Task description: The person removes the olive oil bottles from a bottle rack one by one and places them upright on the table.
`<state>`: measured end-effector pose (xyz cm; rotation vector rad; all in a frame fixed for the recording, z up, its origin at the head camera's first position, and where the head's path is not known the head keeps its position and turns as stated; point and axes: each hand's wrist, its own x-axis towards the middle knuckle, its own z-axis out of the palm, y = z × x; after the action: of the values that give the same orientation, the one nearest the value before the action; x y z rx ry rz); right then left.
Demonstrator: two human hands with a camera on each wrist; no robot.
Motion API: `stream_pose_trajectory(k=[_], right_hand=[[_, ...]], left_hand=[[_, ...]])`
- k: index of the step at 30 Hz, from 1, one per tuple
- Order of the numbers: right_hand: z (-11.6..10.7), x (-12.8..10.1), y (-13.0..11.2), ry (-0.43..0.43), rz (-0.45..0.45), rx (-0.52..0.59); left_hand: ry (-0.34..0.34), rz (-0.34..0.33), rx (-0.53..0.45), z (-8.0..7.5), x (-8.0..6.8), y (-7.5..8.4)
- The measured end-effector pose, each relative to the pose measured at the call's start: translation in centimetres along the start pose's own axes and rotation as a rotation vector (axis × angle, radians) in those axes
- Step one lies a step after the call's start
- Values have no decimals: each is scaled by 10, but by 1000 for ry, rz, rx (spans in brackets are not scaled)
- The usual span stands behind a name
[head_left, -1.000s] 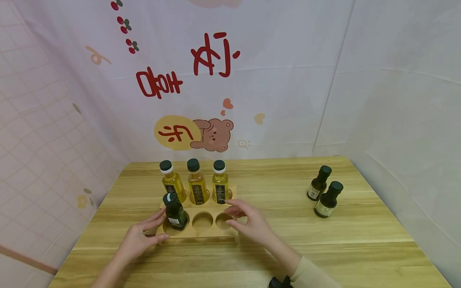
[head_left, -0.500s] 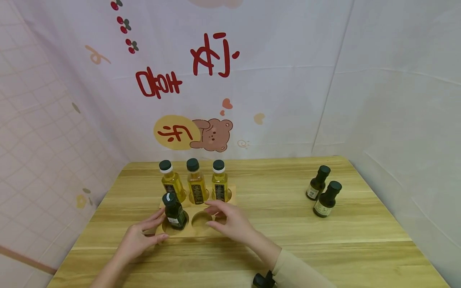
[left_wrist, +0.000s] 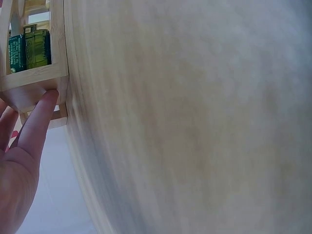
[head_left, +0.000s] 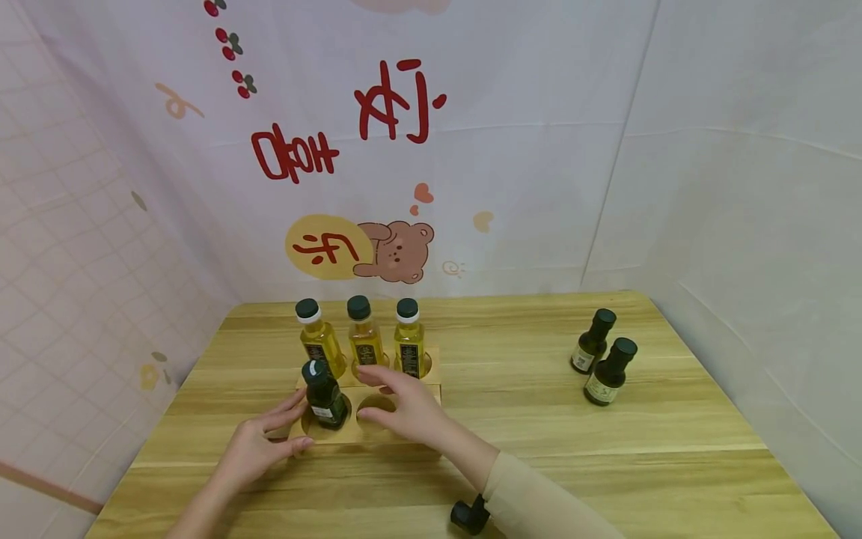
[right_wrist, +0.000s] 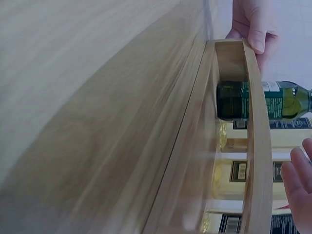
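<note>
A two-tier wooden bottle rack [head_left: 352,435] stands on the table. My left hand [head_left: 259,445] holds its left end, thumb at the front corner and fingers along the side. In the lower tier's left hole a dark green bottle [head_left: 327,408] stands tilted. Over the middle hole hovers my right hand [head_left: 407,410], thumb and fingers spread apart, nothing between them, to the right of the dark green bottle. Behind, the upper tier bears three yellow oil bottles [head_left: 409,346] with dark caps. The right hand covers the lower tier's right hole.
Two more dark bottles [head_left: 601,382] stand close together on the right of the wooden table [head_left: 512,374]. A white printed cloth [head_left: 525,112] hangs behind and at the sides. A black device [head_left: 469,515] sits at my right wrist.
My right hand has moved left along the rack, from the right hole to above the middle one, towards the dark green bottle. The left hand stays on the rack's left end.
</note>
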<state>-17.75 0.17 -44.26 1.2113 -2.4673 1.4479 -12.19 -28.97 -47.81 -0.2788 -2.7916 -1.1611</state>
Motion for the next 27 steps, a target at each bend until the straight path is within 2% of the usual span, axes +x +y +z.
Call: stream_pose_trajectory(k=[9,14,27], right_hand=[[12,19,-5,11,10,78],[22,30,-4,37,9,72],[36,49,-14,63,95,116]], left_hand=[[-10,6,-34,-1,0,0],[-19,9,-61,-2,0,1],[-19,33,-76,-2,0,-1]])
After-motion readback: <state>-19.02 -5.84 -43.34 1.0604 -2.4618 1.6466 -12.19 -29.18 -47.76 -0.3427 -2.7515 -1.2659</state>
